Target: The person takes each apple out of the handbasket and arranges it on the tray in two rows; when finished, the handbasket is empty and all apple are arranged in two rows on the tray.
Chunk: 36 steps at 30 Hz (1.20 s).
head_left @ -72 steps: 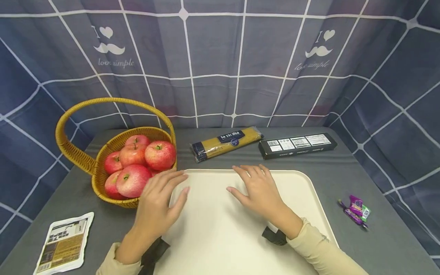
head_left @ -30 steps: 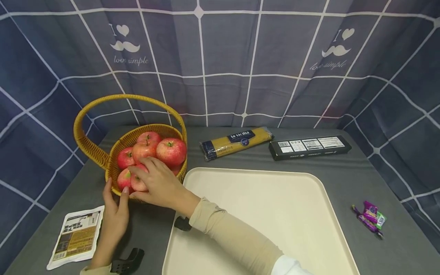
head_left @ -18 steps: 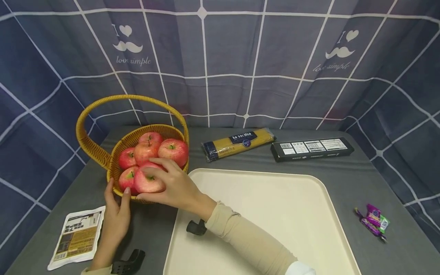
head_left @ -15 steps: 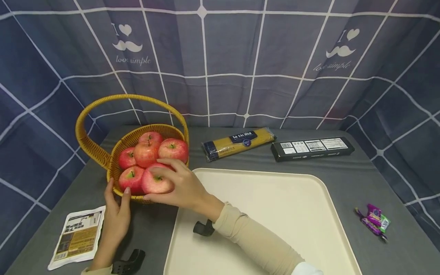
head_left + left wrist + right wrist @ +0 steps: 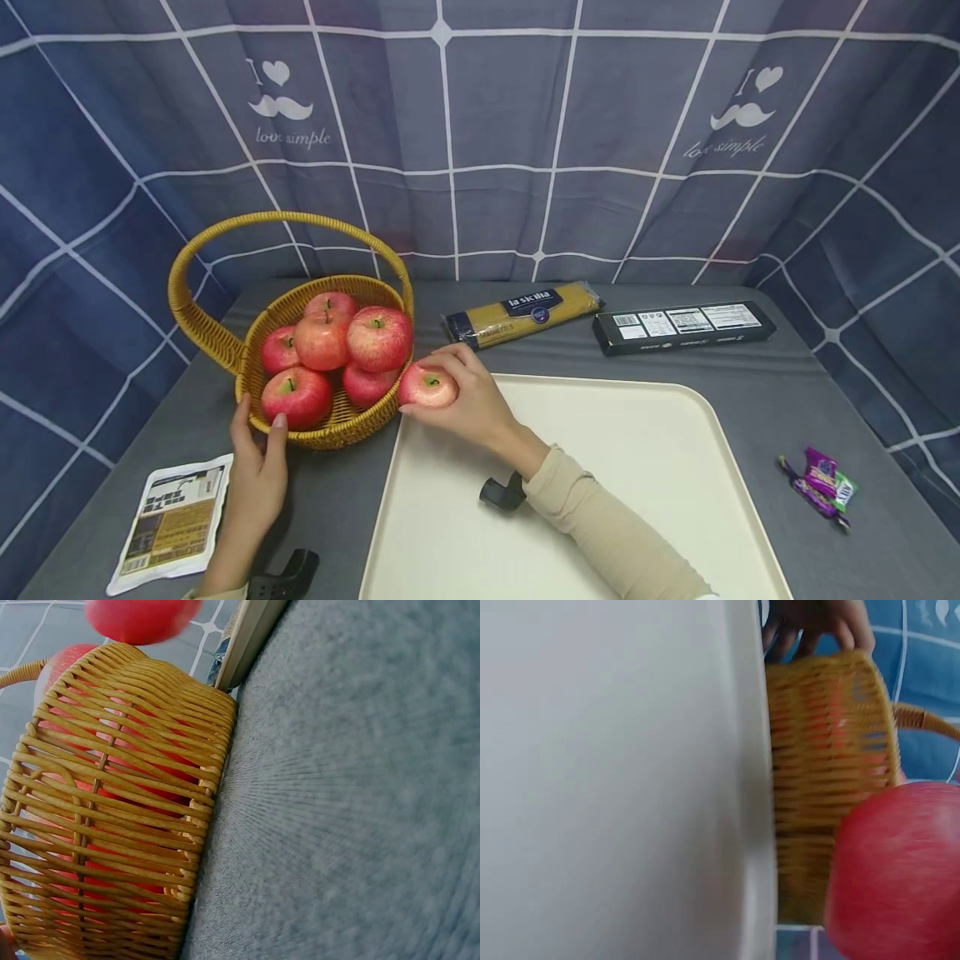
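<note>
My right grip (image 5: 476, 403) curls round an apple (image 5: 427, 387), raised just beside the basket (image 5: 358, 428) near the tray (image 5: 592, 425); my left grip (image 5: 258, 477), fingers fairly straight, rests against the basket, likely to steady it.

Basket (image 5: 347, 427), tray (image 5: 645, 442), packages (image 5: 525, 315), sweets (image 5: 821, 473) on grey table (image 5: 337, 492)

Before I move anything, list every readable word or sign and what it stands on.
"la sicilia": yellow pasta packet; its round badge is unreadable.
"SPAGHETTI", faint, likely: same packet.
"I" with a heart and moustache, twice: backdrop cloth.
"love simple", twice: same cloth.
Black box, white pouch, candies: print too small or blurred to read.
</note>
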Available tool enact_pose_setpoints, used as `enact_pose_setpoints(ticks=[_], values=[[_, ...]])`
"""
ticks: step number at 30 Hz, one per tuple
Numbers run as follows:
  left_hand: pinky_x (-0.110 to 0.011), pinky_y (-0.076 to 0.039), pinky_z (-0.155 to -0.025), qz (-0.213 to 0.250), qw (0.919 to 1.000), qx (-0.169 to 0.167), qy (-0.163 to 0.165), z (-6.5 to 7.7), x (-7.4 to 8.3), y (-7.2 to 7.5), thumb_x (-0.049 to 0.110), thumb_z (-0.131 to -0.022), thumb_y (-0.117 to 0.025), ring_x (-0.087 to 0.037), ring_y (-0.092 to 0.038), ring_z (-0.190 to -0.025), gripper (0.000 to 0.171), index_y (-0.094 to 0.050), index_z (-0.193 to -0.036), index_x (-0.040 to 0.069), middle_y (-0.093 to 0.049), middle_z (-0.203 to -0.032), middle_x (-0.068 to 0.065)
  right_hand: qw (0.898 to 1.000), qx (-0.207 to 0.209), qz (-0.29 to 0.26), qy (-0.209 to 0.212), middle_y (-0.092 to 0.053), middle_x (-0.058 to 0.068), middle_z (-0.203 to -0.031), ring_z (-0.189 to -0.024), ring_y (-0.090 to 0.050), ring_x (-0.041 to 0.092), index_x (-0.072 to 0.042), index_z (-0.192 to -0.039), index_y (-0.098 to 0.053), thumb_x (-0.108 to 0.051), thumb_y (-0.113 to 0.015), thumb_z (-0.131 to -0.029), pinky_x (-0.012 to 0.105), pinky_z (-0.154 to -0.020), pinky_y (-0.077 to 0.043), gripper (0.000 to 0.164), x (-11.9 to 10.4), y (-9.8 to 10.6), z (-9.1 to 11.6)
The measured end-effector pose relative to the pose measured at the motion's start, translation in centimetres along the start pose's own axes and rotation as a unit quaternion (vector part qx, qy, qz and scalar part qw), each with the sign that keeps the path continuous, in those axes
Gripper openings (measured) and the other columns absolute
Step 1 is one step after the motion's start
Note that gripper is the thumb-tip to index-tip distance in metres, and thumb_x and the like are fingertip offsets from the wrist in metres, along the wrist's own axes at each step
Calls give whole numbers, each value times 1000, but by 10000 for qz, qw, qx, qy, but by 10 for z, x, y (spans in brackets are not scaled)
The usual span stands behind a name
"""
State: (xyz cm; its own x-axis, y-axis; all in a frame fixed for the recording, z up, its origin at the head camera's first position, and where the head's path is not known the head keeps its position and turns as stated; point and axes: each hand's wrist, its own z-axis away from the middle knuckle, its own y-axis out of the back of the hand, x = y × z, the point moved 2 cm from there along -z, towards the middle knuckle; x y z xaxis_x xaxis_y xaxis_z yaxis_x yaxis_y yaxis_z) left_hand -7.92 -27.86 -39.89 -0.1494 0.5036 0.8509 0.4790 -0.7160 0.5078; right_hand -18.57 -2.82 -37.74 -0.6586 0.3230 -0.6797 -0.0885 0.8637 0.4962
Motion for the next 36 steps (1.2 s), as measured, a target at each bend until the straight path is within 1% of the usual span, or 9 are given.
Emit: enact_pose_setpoints(ticks=[7, 11, 14, 18, 22, 26, 30, 33, 36], values=[[-60, -19, -104, -96, 9999, -30, 75, -1, -1, 0, 34, -96, -37, -45, -24, -132, 64, 0, -146, 18, -14, -149, -22, 9975, -496, 187, -474, -51, -6, -105, -96, -55, 8, -22, -105, -62, -45, -80, -62, 25, -82, -48, 52, 20, -8, 3], [-60, -20, -103, -114, 9999, -32, 86, -1, -2, 0, 34, -97, -37, -46, -25, -130, 63, -1, -146, 18, -15, -149, -22, 9933, -973, 347, -515, -48, -5, -115, -103, -53, 11, -23, -114, -57, -49, -76, -65, 28, -87, -47, 58, 22, -9, 3], [-61, -21, -102, -126, 9999, -25, 77, -1, -2, 1, 34, -97, -37, -46, -26, -129, 64, -1, -146, 18, -16, -148, -23, 9913, -1119, 403, -561, -45, -4, -123, -112, -50, 13, -23, -124, -50, -51, -73, -68, 32, -92, -45, 66, 16, -8, 0], [-61, -21, -102, -139, 9999, 30, 81, 0, -3, 4, 33, -97, -37, -47, -26, -129, 63, -2, -146, 17, -17, -148, -24, 9950, -827, 200, -531, -39, -2, -131, -123, -43, 15, -24, -136, -37, -49, -71, -71, 39, -98, -41, 77, 1, -10, -15], [-60, -21, -103, -104, 9998, 100, 110, 1, -3, 5, 32, -96, -37, -46, -26, -129, 62, -3, -146, 17, -18, -148, -24, 9979, -527, 124, -358, -34, -4, -138, -127, -35, 14, -29, -139, -33, -48, -71, -72, 42, -99, -39, 79, -19, -20, -34], [-60, -22, -102, -74, 9999, 76, 100, 1, -2, 4, 32, -96, -38, -46, -28, -129, 62, -3, -146, 17, -18, -148, -24, 9972, -322, 467, -477, -28, -2, -143, -127, -28, 16, -34, -137, -36, -53, -70, -70, 43, -95, -42, 77, -34, -36, -45], [-61, -23, -102, -59, 10000, 23, 59, 0, -2, 3, 32, -96, -38, -47, -28, -129, 64, -2, -146, 17, -17, -148, -24, 9943, 245, 782, -674, -30, 4, -140, -122, -27, 18, -31, -132, -44, -55, -70, -69, 36, -90, -43, 72, -37, -54, -51], [-60, -23, -102, -47, 10000, 45, 40, -1, -2, 2, 32, -96, -39, -45, -27, -130, 64, -3, -146, 16, -17, -148, -23, 9920, 649, 795, -737, -35, 7, -135, -118, -29, 21, -27, -126, -51, -48, -71, -71, 33, -87, -42, 62, -37, -59, -54], [-60, -24, -102, -37, 10000, 75, 19, -2, -1, 0, 32, -96, -38, -45, -29, -128, 63, -4, -146, 16, -19, -148, -23, 9917, 761, 583, -858, -39, 7, -131, -115, -32, 21, -25, -121, -56, -41, -72, -71, 32, -85, -42, 55, -36, -56, -54]])
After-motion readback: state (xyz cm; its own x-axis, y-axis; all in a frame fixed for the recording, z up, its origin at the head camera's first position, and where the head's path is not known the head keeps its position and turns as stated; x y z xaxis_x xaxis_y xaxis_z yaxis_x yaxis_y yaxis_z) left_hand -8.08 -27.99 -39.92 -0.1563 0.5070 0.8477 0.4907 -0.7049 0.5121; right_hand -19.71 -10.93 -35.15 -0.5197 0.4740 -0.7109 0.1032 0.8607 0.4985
